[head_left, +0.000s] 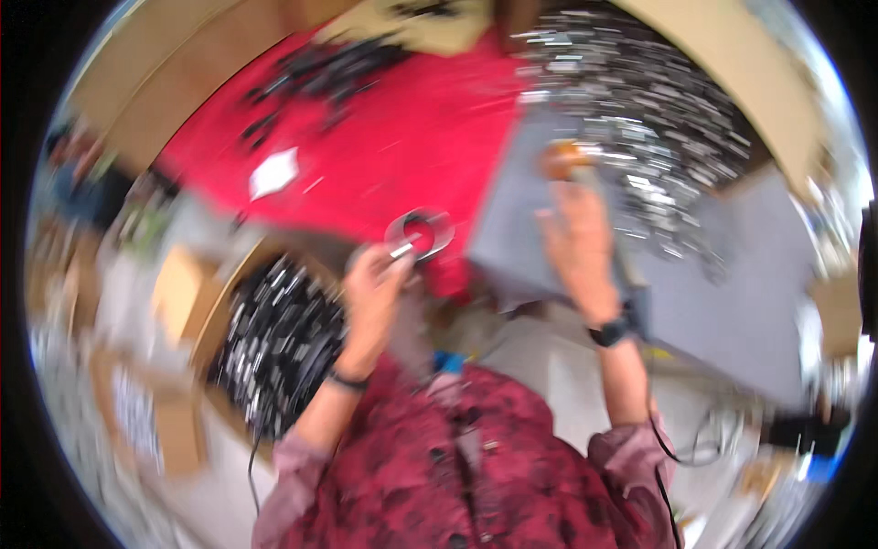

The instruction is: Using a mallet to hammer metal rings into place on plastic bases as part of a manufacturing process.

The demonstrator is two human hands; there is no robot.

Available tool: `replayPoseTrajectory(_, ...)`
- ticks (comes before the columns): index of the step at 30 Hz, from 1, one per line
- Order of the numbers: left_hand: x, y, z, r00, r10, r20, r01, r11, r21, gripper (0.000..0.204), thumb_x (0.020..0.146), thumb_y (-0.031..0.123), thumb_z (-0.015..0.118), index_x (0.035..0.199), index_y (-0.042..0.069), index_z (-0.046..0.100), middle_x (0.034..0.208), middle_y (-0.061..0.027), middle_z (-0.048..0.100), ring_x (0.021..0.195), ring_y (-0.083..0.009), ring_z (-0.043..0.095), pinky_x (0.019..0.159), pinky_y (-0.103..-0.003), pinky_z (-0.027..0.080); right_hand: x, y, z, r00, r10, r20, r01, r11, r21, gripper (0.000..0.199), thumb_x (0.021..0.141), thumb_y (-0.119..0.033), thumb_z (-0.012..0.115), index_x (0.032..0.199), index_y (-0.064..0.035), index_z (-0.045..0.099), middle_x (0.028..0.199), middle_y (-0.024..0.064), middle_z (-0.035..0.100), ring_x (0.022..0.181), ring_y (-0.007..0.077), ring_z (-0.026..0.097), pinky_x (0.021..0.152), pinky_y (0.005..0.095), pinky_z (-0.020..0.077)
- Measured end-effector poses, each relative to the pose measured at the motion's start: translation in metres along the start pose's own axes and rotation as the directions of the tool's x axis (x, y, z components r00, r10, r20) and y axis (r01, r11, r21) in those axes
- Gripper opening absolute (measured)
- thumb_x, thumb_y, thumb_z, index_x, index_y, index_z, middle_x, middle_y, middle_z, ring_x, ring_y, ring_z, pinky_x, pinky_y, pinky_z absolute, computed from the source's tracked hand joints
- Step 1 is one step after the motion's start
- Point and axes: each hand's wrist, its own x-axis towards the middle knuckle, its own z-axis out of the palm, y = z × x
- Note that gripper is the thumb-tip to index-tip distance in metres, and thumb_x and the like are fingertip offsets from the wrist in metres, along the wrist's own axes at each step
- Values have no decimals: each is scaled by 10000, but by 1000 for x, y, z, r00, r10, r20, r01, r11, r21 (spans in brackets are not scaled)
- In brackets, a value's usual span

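Observation:
The whole picture is smeared by motion. My left hand [373,282] pinches the lower edge of a shiny ring-shaped metal piece [443,229], held over the front edge of a red cloth [430,128]. My right hand [578,240] reaches forward over a grey work surface [732,302], its thumb apart from the other fingers. A rounded orange-brown thing [565,159] is at its fingertips; blur hides whether the fingers grip it. Just beyond lies a large heap of shiny metal pieces [654,151].
Dark pieces [329,71] and a white patch [274,174] lie on the red cloth. Left of me stands a cardboard box [208,320] full of black and silver pieces [279,343], with another open carton [178,425] nearby. Cardboard walls border the far side. Cables hang near both forearms.

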Motion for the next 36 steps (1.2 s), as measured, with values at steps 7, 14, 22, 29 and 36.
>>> replayPoseTrajectory(7,11,-30,-59,986,150,-68,-134,971,197,150,997,123,650,1095,14,620,977,-26,612,849,-123,588,747,-260,503,-5,14,33,997,7,81,8,983,-182,294,728,-103,663,1001,-2,626,935,146,619,879,277,582,746,408,477)
replayPoseTrajectory(14,1,2,-17,944,327,-36,-282,860,425,296,964,219,740,987,-68,672,885,-142,664,806,-222,578,783,-363,500,-16,49,22,923,228,311,-97,918,-385,542,715,-121,721,1178,134,600,981,182,652,903,296,610,726,360,492)
replayPoseTrajectory(22,-6,7,-37,953,298,-49,-262,897,356,298,962,215,745,993,-74,681,919,-158,685,806,-239,602,791,-362,508,30,5,-5,429,365,826,-893,38,448,296,844,-20,589,1117,81,538,837,215,630,680,303,685,523,436,533)
replayPoseTrajectory(29,-10,-12,-17,978,211,4,-209,968,142,308,885,161,816,1030,-81,693,979,-172,717,852,-224,655,808,-339,546,3,-4,-48,563,409,718,-826,288,484,368,851,-50,593,1139,125,445,736,176,600,568,265,649,452,407,497)
replayPoseTrajectory(36,7,-6,-46,997,76,15,-78,967,244,445,853,224,849,1117,-85,669,1085,-244,726,906,-242,691,858,-335,562,-47,-39,-37,864,136,485,-310,903,298,833,734,-52,669,1498,59,359,908,262,647,759,440,651,646,509,512)
